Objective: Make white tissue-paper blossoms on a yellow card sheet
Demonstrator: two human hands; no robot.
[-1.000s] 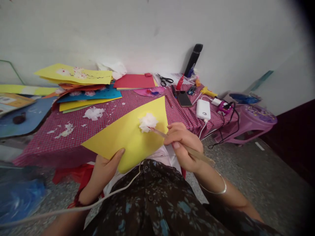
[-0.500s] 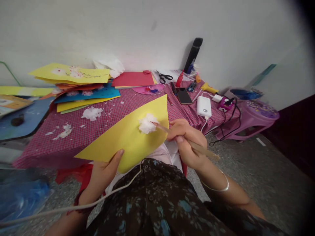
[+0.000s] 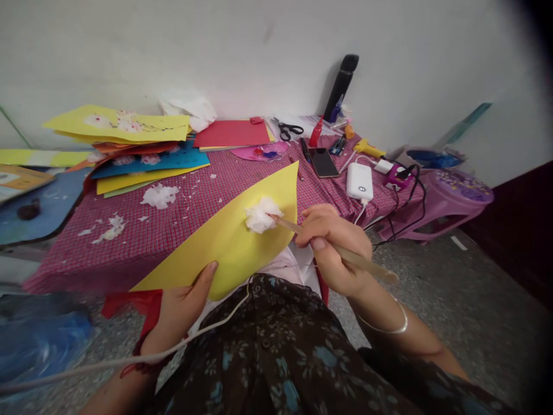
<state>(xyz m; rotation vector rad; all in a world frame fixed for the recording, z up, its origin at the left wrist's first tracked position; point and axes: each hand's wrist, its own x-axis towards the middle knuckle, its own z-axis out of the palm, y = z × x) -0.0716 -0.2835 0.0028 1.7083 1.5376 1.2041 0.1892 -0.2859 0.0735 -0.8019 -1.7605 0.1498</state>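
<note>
My left hand point(image 3: 188, 305) grips the lower edge of a yellow sheet of card point(image 3: 220, 251), thumb on top and the other fingers hidden underneath. The sheet is tilted and bowed above my lap. A crumpled white paper flower point(image 3: 261, 215) sits on its upper right part. My right hand point(image 3: 334, 245) is closed round a paintbrush point(image 3: 354, 258) with a pale, flat handle. Its reddish tip touches the right side of the white flower.
On the checked tablecloth point(image 3: 207, 202) lie a white torn-paper clump point(image 3: 159, 196), paper scraps, stacked coloured cards point(image 3: 151, 167), a pink palette point(image 3: 246, 152), scissors point(image 3: 287, 130), a phone point(image 3: 324, 163) and a white power bank point(image 3: 359, 181). A cable crosses my lap. A purple stool point(image 3: 432, 202) stands right.
The brush and my right hand have shifted slightly right and down, the tip still at the flower. The card has barely moved in my left hand. The whole view has tilted a little.
</note>
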